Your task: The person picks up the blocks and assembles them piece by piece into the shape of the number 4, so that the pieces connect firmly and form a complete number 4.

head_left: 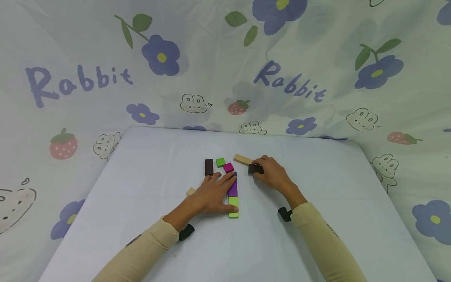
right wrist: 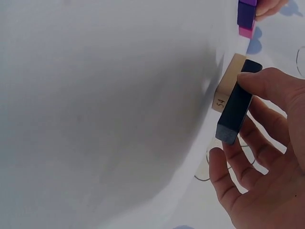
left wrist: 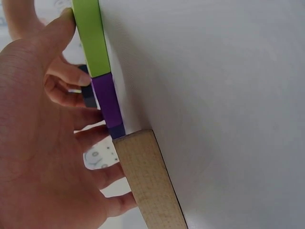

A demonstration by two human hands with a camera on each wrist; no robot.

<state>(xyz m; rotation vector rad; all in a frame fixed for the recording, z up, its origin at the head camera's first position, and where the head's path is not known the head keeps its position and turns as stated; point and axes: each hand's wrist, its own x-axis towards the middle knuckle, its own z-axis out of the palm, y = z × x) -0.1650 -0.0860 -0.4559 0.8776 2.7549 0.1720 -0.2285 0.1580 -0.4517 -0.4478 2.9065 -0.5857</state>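
Note:
My left hand (head_left: 215,194) lies spread over a row of blocks, fingers extended. Its thumb touches the lime block (head_left: 233,201) at the near end, and its index finger reaches the far end by a navy block (left wrist: 116,131). Between these is a purple block (head_left: 232,190). To the right, my right hand (head_left: 273,173) pinches a black block (right wrist: 236,105) between thumb and fingers. That block is beside a long plain wooden block (head_left: 243,159), stamped 54 on its end in the right wrist view. A magenta block (head_left: 228,167) sits just beyond the row.
A green block (head_left: 220,162) and a dark brown block (head_left: 209,167) lie beyond my left fingers. Partly behind the left hand is a small pale wooden block (head_left: 191,191). The white tabletop (head_left: 141,203) meets a printed curtain (head_left: 218,70) at the back.

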